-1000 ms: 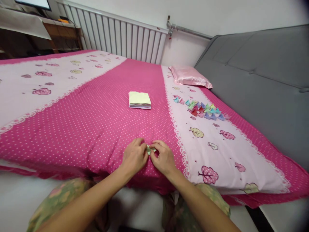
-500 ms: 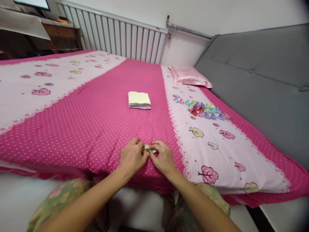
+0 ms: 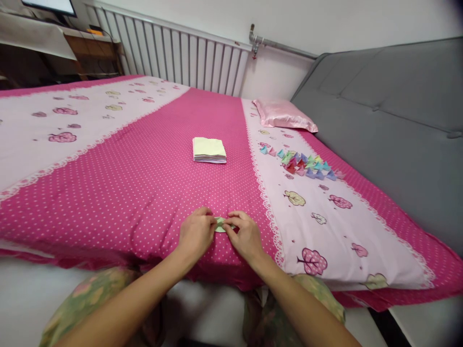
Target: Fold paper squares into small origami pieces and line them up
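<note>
One end of a small green paper [image 3: 220, 225] is pinched by the left hand [image 3: 196, 233], the other by the right hand [image 3: 246, 235], thumb against fingers in each. The paper is held near the edge of the bed [image 3: 152, 178]. Beyond it, a paper stack [image 3: 209, 150] is set down, pale yellow on top. To the right, small folded papers [image 3: 301, 164] in mixed colours are grouped; a pink pillow [image 3: 284, 114] is placed behind them.

One head-worn view from just beside the bed [image 3: 144, 193], forward and down toward the radiator [image 3: 173, 55]
</note>
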The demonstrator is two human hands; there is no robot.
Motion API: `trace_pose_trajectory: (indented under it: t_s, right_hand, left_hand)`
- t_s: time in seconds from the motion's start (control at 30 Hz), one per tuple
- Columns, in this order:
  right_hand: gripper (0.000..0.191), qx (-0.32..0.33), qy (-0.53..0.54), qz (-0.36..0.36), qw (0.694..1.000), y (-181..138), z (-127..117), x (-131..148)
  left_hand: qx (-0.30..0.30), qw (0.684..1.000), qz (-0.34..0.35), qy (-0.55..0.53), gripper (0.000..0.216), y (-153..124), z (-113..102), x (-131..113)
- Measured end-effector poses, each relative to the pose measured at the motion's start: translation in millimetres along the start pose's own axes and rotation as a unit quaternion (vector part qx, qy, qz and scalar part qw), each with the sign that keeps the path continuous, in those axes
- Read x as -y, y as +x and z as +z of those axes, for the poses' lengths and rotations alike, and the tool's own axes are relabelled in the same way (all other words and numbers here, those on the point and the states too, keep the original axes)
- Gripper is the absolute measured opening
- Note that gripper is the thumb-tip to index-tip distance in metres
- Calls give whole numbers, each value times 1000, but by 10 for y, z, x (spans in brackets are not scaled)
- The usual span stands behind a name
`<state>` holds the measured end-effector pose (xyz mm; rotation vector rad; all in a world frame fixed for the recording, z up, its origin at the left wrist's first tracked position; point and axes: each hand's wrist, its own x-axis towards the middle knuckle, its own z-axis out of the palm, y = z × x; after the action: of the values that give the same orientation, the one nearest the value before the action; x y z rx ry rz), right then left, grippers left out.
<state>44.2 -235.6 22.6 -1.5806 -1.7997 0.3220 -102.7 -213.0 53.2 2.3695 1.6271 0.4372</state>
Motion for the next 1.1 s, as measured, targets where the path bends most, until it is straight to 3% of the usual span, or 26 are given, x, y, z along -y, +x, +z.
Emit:
trace_pose_trajectory:
  t_s: [0.53,0.77,1.1]
  right_hand:
    - [18,-9,71,-5,997,35,-24,18]
    - [14,-8,71,48,996,43,-49,25]
    - [12,-4,60,7,998,28,-33,30]
  left_hand:
    - [-11,1000,16,1,28,6,13,14]
    - [-16,999,27,9,30,4,42,21]
    - [-14,999,38,20,29,-5,38,12]
